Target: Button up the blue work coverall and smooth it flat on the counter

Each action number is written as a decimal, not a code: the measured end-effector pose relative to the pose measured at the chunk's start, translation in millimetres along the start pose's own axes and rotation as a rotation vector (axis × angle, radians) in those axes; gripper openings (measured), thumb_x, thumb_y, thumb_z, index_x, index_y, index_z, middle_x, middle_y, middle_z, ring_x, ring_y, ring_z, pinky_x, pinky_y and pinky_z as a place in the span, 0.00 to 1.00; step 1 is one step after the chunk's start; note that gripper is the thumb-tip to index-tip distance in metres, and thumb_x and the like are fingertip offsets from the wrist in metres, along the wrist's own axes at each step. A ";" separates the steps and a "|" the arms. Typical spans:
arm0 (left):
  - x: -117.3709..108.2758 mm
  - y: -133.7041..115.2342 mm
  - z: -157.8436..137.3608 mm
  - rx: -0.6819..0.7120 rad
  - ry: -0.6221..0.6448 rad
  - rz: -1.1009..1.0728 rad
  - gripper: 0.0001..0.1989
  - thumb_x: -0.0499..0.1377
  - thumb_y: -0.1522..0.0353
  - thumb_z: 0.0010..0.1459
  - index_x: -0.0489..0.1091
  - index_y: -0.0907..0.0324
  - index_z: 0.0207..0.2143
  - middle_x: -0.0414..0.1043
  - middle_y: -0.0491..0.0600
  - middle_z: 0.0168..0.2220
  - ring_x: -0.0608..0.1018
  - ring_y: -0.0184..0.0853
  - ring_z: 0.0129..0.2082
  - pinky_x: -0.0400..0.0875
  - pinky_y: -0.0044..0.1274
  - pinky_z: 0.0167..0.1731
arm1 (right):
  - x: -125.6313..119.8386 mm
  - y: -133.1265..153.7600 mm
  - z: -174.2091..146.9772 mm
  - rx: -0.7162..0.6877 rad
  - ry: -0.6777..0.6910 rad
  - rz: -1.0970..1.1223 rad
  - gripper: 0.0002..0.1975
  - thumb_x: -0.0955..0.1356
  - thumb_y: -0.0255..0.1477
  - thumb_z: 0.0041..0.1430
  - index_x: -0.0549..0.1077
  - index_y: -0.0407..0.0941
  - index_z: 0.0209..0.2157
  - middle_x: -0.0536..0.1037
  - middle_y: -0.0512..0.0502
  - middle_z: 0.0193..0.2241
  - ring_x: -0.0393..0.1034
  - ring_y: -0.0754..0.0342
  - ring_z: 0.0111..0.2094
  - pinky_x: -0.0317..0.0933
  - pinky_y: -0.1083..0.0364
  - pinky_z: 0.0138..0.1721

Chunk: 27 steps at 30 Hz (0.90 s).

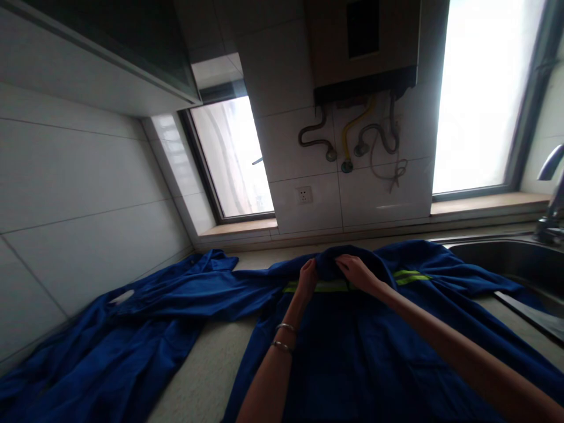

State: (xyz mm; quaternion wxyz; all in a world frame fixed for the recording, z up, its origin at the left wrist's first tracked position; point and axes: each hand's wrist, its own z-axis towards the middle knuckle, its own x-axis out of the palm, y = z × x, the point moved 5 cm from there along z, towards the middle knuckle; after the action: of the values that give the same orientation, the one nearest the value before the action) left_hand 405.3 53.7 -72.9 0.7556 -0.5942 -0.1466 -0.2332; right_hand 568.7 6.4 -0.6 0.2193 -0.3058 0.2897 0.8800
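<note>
Blue jacket (pixel 352 352) at frame centre: my left hand (pixel 308 275) and right hand (pixel 356 271) fingers pinch its collar closed, so I'd keep tension even.

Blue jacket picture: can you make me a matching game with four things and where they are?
Things:
1. jacket
2. faucet
3. socket
4. bracelets

Places:
A. on the wall tiles between the windows
B. on the left wrist
C. at the far right, over the sink
D. spread on the counter, gripped by the left hand and the right hand

Pairs: 1-D, 2-C, 3-A, 4-B
</note>
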 end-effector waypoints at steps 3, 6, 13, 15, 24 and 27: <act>2.8 -3.1 -4.8 -0.022 -0.003 0.012 0.16 0.65 0.60 0.45 0.63 0.61 0.25 0.57 0.38 0.18 0.60 0.22 0.17 0.54 0.17 0.19 | 14.7 -3.0 7.8 0.031 0.027 0.151 0.14 0.62 0.27 0.58 0.74 0.42 0.43 0.76 0.42 0.42 0.69 0.50 0.44 0.61 0.53 0.47; 5.9 -6.6 -10.0 -0.059 -0.024 0.044 0.18 0.66 0.59 0.42 0.63 0.61 0.26 0.58 0.38 0.18 0.61 0.22 0.17 0.54 0.17 0.19 | 25.7 -6.4 12.2 0.082 0.086 0.265 0.14 0.65 0.29 0.55 0.75 0.41 0.42 0.77 0.41 0.41 0.71 0.47 0.42 0.63 0.52 0.44; 8.1 -12.2 -17.2 -0.082 -0.028 0.233 0.22 0.65 0.54 0.39 0.67 0.63 0.28 0.61 0.41 0.21 0.63 0.22 0.20 0.57 0.17 0.21 | 35.2 -8.1 7.4 0.244 0.055 0.401 0.13 0.67 0.29 0.50 0.77 0.41 0.38 0.79 0.44 0.36 0.73 0.47 0.37 0.65 0.52 0.40; 6.8 -11.3 -18.1 -0.090 -0.025 0.282 0.23 0.66 0.53 0.37 0.68 0.63 0.27 0.62 0.41 0.21 0.63 0.22 0.19 0.57 0.17 0.21 | 39.4 -6.4 4.1 0.257 0.062 0.414 0.13 0.67 0.30 0.49 0.77 0.41 0.37 0.79 0.45 0.35 0.72 0.47 0.36 0.66 0.52 0.39; -9.6 -11.0 -12.1 0.013 -0.185 0.602 0.18 0.62 0.56 0.41 0.72 0.63 0.27 0.63 0.42 0.17 0.64 0.26 0.18 0.56 0.18 0.20 | 57.0 -9.3 -5.3 0.310 -0.011 0.331 0.13 0.63 0.31 0.53 0.77 0.40 0.30 0.79 0.46 0.28 0.72 0.48 0.33 0.63 0.56 0.34; -18.7 -8.2 -11.0 -0.026 -0.236 0.567 0.16 0.63 0.59 0.40 0.72 0.63 0.26 0.65 0.43 0.18 0.64 0.26 0.18 0.56 0.18 0.20 | 56.2 -0.6 -7.8 0.269 -0.022 0.292 0.11 0.63 0.28 0.53 0.77 0.40 0.28 0.78 0.46 0.27 0.71 0.50 0.31 0.62 0.57 0.35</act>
State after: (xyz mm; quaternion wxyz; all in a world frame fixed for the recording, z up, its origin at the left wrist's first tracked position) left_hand 384.5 44.8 -78.2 0.7608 -0.6439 -0.0586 0.0557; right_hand 532.0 13.6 -43.2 0.1313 -0.2190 0.4434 0.8592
